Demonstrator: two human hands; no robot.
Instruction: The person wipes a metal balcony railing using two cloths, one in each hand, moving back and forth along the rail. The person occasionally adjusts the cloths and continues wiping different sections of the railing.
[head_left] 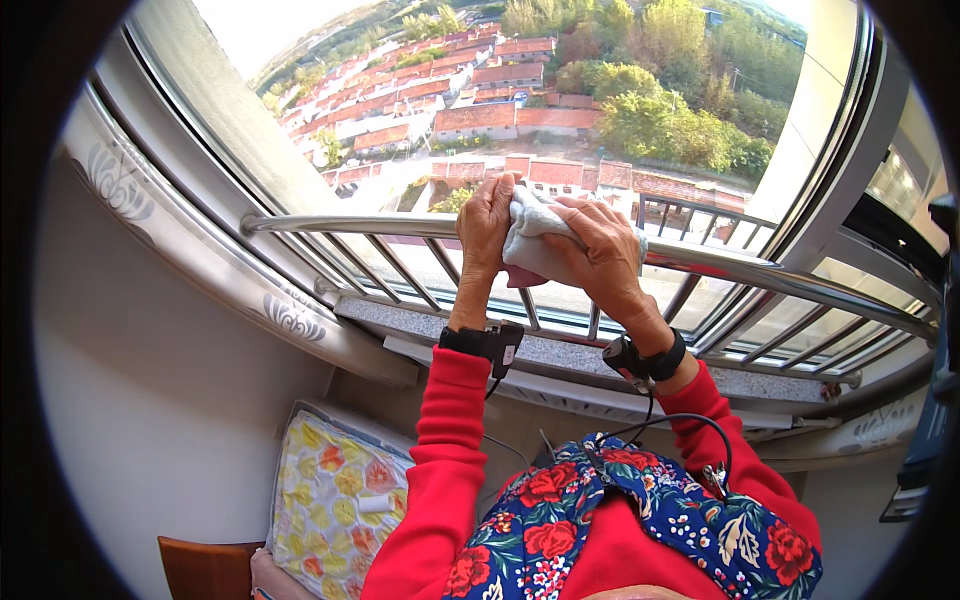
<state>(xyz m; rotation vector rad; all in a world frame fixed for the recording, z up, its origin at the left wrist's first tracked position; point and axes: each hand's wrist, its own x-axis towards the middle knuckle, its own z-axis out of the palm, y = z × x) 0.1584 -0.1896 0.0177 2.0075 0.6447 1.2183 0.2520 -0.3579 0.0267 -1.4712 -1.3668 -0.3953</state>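
A pale grey-blue cloth (535, 238) is bunched over the top bar of a shiny metal railing (350, 224) in front of a window. My left hand (484, 225) is closed at the cloth's left edge, its fingers curled and partly hidden. My right hand (605, 248) grips the cloth from the right, fingers bent over it. Below the cloth hangs a small pinkish fold; whether it belongs to the same cloth I cannot tell. Both arms are stretched forward in red sleeves, with a black strapped device at each wrist.
Upright bars run below the rail to a speckled stone sill (570, 352). Left of me are a patterned yellow and orange cover (320, 500) with a small white object (376, 503) on it, and a brown wooden piece (205, 570). Black cables hang from the wrist devices.
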